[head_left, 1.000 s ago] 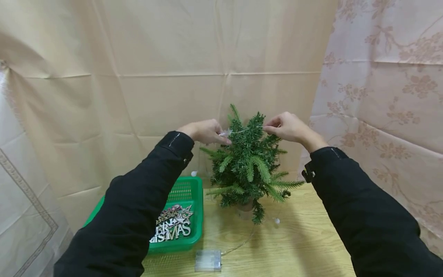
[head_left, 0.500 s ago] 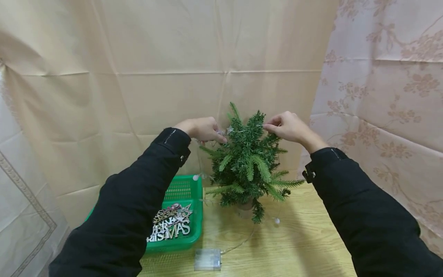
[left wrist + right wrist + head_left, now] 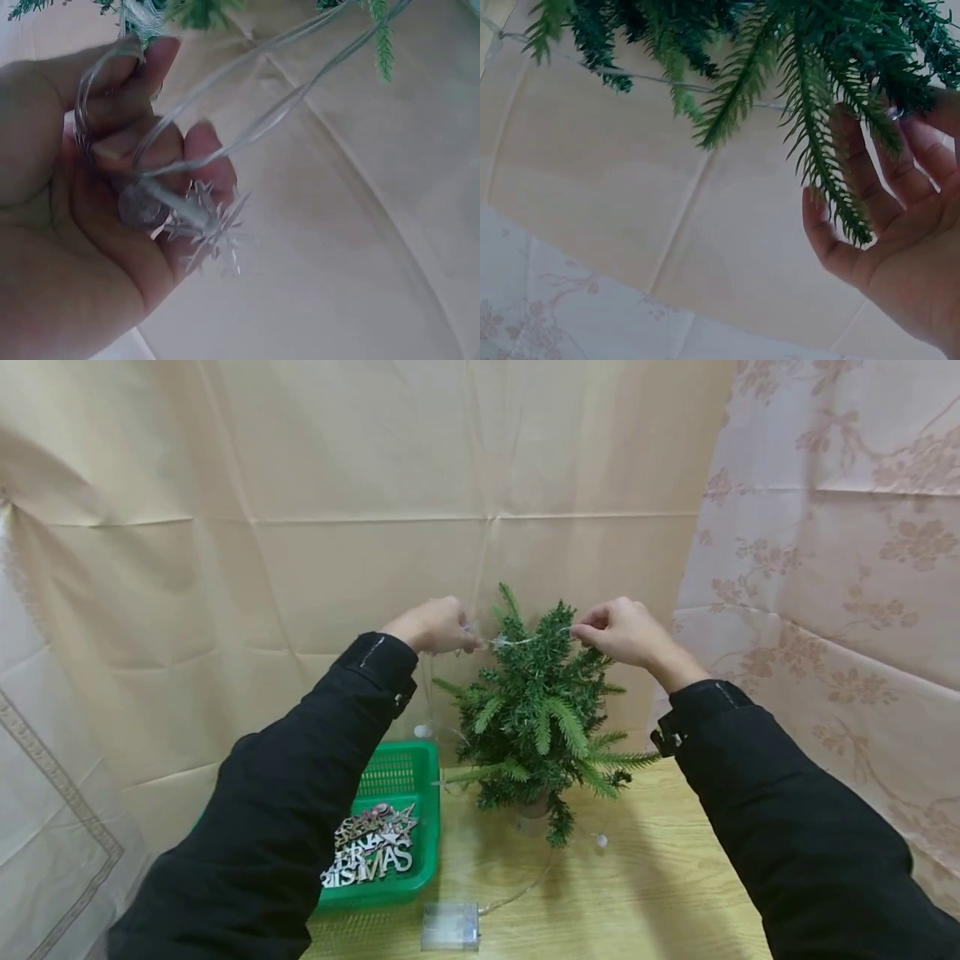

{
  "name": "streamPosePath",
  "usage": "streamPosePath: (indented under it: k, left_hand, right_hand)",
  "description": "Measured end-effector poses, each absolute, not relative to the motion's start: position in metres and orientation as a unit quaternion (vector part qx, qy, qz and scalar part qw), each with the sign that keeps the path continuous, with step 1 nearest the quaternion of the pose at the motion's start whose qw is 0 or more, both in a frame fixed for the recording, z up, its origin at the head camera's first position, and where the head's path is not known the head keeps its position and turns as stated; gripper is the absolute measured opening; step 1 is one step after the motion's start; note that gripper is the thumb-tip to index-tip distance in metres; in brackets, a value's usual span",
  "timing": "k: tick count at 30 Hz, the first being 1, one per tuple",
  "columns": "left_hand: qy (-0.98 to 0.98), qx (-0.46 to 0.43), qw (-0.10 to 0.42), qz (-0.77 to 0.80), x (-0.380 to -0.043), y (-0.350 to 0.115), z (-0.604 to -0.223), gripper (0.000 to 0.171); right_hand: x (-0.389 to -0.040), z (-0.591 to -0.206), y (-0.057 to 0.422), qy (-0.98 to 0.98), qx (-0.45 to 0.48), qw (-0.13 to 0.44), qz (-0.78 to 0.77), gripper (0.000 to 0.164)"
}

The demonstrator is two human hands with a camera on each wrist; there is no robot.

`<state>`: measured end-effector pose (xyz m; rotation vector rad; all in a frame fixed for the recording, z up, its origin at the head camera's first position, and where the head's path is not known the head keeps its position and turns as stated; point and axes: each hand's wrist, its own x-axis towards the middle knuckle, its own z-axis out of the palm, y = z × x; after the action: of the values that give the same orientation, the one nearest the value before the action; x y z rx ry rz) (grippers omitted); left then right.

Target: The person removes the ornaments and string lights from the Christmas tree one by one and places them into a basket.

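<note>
A small artificial Christmas tree (image 3: pixel 534 710) stands upright in a pot on the table. My left hand (image 3: pixel 437 627), at the tree's upper left, grips a string of lights; in the left wrist view its clear wire (image 3: pixel 255 135) loops through the curled fingers, with a snowflake-shaped light (image 3: pixel 216 225) and a round bulb (image 3: pixel 142 205) against the palm. One stretch of wire (image 3: pixel 517 643) crosses the front of the tree near its top. At the right end of that stretch my right hand (image 3: pixel 622 631) pinches the wire among the needles. Its fingertips are partly behind twigs in the right wrist view.
A green basket (image 3: pixel 412 883) holding wooden letter and star ornaments (image 3: pixel 378 847) stands left of the tree. A clear battery box (image 3: pixel 450 927) lies on the table (image 3: pixel 637 893) in front, its wire leading to the tree. Cloth (image 3: pixel 337 568) hangs behind.
My left hand first shifted slightly left, then rose, drawing the wire out from the tree's upper left. The right hand has stayed nearly in place.
</note>
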<state>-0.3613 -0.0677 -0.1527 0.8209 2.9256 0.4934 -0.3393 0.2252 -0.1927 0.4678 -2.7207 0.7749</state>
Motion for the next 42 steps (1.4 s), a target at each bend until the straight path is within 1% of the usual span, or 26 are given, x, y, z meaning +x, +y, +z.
streamPosePath:
  k: [5,11,13,16,19,25,32,35,42]
  left_hand:
    - [0.949,0.252,-0.046,0.182,-0.36,-0.065,-0.151,0.033]
    - [0.946,0.224,-0.148,0.184,-0.354,-0.058,-0.142,0.051]
    - [0.943,0.218,-0.176,0.183,-0.352,-0.054,-0.138,0.053]
    - [0.938,0.209,-0.205,0.185,-0.35,-0.049,-0.132,0.05]
    - [0.937,0.202,-0.217,0.184,-0.348,-0.045,-0.127,0.044]
    - [0.939,0.207,-0.206,0.184,-0.345,-0.042,-0.125,0.036]
    - [0.937,0.219,-0.202,0.184,-0.342,-0.043,-0.125,0.035]
    - [0.934,0.231,-0.215,0.168,-0.339,-0.047,-0.126,0.033]
    - [0.918,0.273,-0.265,0.109,-0.331,-0.066,-0.127,0.03]
  right_hand:
    - [-0.335,-0.191,0.223,-0.936,0.125,0.167,0.284,0.032]
    - [-0.332,-0.189,0.225,-0.929,0.113,0.178,0.304,0.036]
    - [-0.332,-0.188,0.229,-0.927,0.115,0.177,0.311,0.038]
    - [-0.33,-0.188,0.236,-0.917,0.121,0.164,0.344,0.036]
    - [-0.33,-0.189,0.247,-0.904,0.121,0.145,0.384,0.034]
    - [-0.327,-0.196,0.268,-0.896,0.105,0.123,0.414,0.037]
    - [-0.327,-0.204,0.275,-0.896,0.11,0.116,0.414,0.039]
    - [-0.323,-0.205,0.278,-0.904,0.115,0.115,0.396,0.041]
    - [-0.311,-0.205,0.297,-0.922,0.124,0.117,0.347,0.05]
